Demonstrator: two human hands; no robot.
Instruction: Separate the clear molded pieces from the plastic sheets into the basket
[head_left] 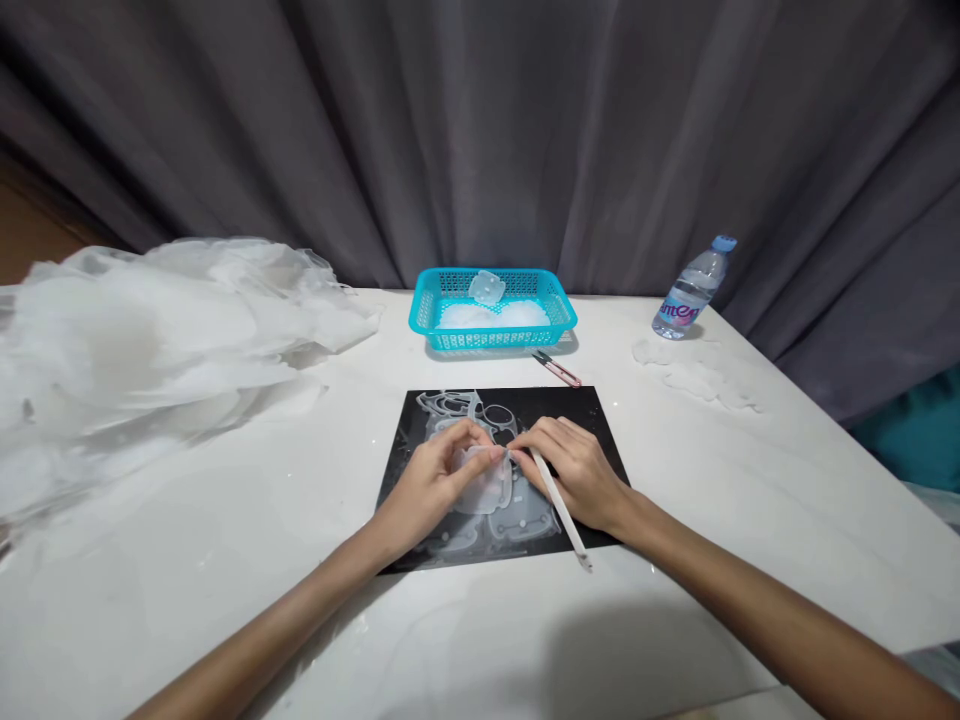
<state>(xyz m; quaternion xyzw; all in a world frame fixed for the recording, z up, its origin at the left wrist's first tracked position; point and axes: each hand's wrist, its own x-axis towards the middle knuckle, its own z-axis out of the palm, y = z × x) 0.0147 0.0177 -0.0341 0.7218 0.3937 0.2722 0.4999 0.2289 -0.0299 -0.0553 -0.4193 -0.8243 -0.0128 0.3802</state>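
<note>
A black mat (592,425) lies on the white table (675,600) in front of me, with a translucent plastic sheet of cut-out shapes (480,495) on it. My left hand (442,475) pinches a small clear piece of that sheet with curled fingers. Right beside it, my right hand (574,470) is closed around a thin white stick-like tool (559,505) and its fingertips meet the left hand's over the same piece. The tool's end points back toward me.
A turquoise basket (491,325) holding clear pieces stands behind the mat, with small pink-handled snips (556,369) beside it. A water bottle (694,288) leans at the back right near plastic scraps (697,378). A big heap of translucent plastic film (150,330) fills the left. Grey curtain behind.
</note>
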